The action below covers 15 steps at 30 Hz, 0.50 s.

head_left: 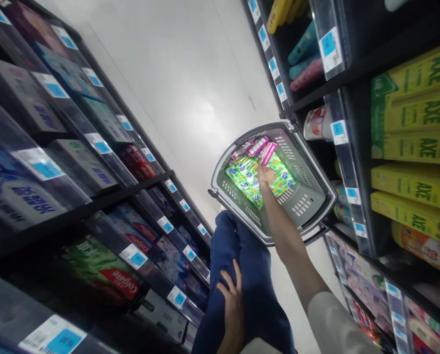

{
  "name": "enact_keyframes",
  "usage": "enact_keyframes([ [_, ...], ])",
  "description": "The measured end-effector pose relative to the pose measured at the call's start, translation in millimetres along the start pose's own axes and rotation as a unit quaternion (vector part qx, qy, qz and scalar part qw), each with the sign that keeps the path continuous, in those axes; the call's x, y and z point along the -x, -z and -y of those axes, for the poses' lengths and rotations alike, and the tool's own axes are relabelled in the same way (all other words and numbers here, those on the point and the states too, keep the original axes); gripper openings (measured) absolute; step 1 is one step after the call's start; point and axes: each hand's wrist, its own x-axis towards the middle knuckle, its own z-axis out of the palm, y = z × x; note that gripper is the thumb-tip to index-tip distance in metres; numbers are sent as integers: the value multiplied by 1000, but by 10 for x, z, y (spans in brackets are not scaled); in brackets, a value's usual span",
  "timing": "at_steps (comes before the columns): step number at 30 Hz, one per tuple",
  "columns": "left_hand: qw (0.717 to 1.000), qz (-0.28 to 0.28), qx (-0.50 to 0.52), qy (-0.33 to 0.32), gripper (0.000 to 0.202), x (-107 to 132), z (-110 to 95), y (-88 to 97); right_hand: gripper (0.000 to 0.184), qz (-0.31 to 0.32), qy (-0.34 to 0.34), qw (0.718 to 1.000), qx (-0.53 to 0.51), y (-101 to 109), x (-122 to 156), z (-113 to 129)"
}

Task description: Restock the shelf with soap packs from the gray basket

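Note:
A grey shopping basket [310, 221] with slotted walls stands on the floor in front of my knees. Inside it, green packs [247, 179] with white and blue print lie side by side, and small pink packs [257, 146] lie along the far side. My right hand [266, 175] reaches down into the basket, its fingers closed on the near end of a pink pack [267, 153] above the green ones. On my blue-trousered leg [223, 236] rests my left hand [232, 300], fingers spread, holding nothing.
Shelves on the left carry toothpaste boxes [105, 268] behind clear price-tag strips [134, 255]. On the right, shelves hold yellow AXE packs [415, 118] and a white tub [317, 123]. The basket nearly touches the right shelving. Pale floor [183, 83] runs between.

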Motion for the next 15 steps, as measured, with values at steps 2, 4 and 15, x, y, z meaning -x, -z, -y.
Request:
enact_keyframes([
  [2,1000,4,18,-4,86,-9,13,-26,36,-38,-36,996,-73,-75,-28,-25],
  [4,997,17,75,14,85,-23,39,-65,29,-55,-60,988,-131,-113,-59,-45],
  [15,991,73,106,30,59,-24,20,395,36,115,-40,977,-174,1060,760,18],
])
